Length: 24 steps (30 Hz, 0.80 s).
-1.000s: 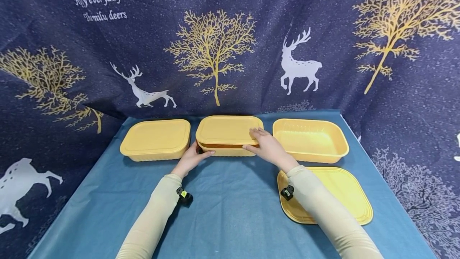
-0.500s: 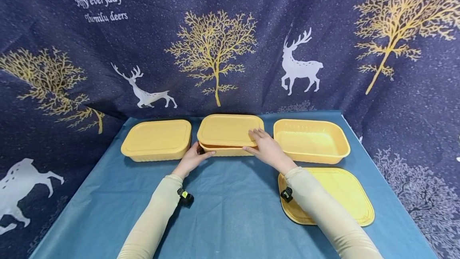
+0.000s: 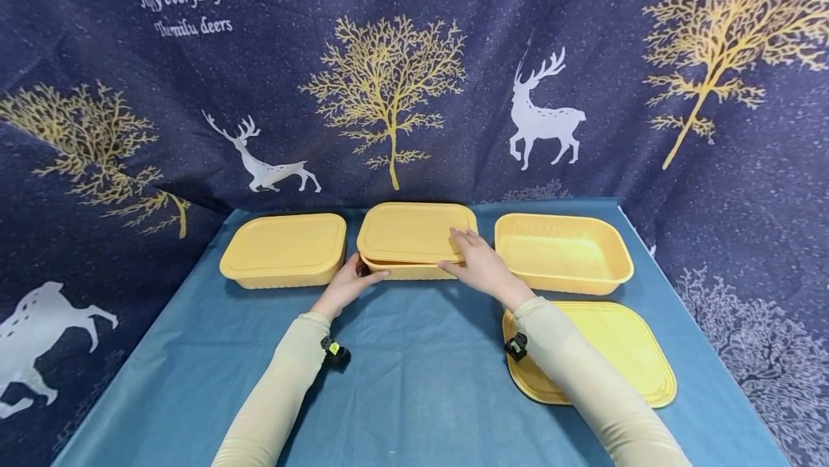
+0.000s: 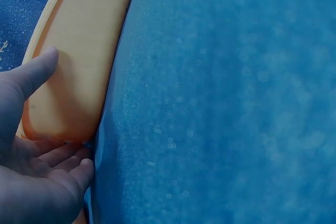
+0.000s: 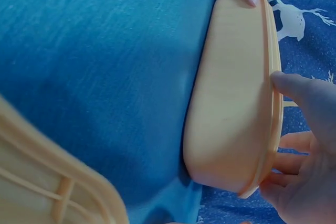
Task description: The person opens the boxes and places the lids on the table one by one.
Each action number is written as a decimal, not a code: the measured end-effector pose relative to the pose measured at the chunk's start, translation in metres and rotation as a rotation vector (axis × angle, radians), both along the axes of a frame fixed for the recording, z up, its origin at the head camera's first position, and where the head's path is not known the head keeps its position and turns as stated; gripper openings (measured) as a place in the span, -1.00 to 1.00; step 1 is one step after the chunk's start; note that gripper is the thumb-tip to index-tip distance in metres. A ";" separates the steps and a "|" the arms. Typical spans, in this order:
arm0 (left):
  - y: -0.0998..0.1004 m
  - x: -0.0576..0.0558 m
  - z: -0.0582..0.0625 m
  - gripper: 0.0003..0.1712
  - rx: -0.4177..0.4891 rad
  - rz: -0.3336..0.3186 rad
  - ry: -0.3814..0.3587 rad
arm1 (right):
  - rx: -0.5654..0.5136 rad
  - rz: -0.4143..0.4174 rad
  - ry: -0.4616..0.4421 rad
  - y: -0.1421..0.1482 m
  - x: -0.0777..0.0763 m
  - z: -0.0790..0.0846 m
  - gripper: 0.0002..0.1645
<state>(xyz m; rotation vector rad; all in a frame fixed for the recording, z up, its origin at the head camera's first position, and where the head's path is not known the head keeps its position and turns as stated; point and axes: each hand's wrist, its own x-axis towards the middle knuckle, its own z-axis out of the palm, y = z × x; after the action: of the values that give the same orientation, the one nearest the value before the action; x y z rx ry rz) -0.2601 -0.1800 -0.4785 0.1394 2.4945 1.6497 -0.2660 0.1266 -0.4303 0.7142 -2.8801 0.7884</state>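
Note:
In the head view, a yellow plastic food container [image 3: 414,272] stands at the back middle. Its yellow lid [image 3: 414,232] lies over the top, with a dark slit along the front between lid and rim. My left hand [image 3: 346,286] holds the container's left front corner, thumb on the front wall [image 4: 79,87] and fingers at the end. My right hand [image 3: 484,265] grips the lid's right end. In the right wrist view, its thumb [image 5: 294,85] presses the rim edge and the fingers bend around the end. The container's inside is hidden.
Left of it stands a lidded yellow container [image 3: 283,251]. On the right is an uncovered yellow container [image 3: 563,251] with nothing in it. A loose yellow lid [image 3: 615,352] lies in front, partly under my right forearm. A patterned dark cloth [image 3: 414,93] hangs behind the blue-covered table [image 3: 414,381].
The lid has shifted slightly back on the middle container, and the slit at the front has narrowed. Both hands keep nearly the same place.

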 end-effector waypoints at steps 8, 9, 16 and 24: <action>0.000 0.001 -0.001 -0.07 -0.003 0.004 -0.003 | 0.006 0.012 -0.002 0.003 -0.004 -0.001 -0.03; 0.001 0.000 -0.001 -0.07 -0.003 0.007 -0.004 | 0.007 0.014 -0.004 0.004 -0.005 -0.001 -0.04; 0.003 -0.001 0.001 -0.05 0.001 0.011 0.007 | 0.021 0.027 0.002 0.006 -0.009 0.002 -0.10; 0.002 -0.001 0.001 -0.05 0.014 0.016 -0.007 | 0.037 0.037 -0.006 0.007 -0.015 0.003 -0.15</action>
<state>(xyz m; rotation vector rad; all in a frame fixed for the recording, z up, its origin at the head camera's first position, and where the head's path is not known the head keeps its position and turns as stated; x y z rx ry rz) -0.2612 -0.1777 -0.4776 0.1160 2.4862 1.6705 -0.2806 0.1337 -0.4270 0.7721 -2.9019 0.7450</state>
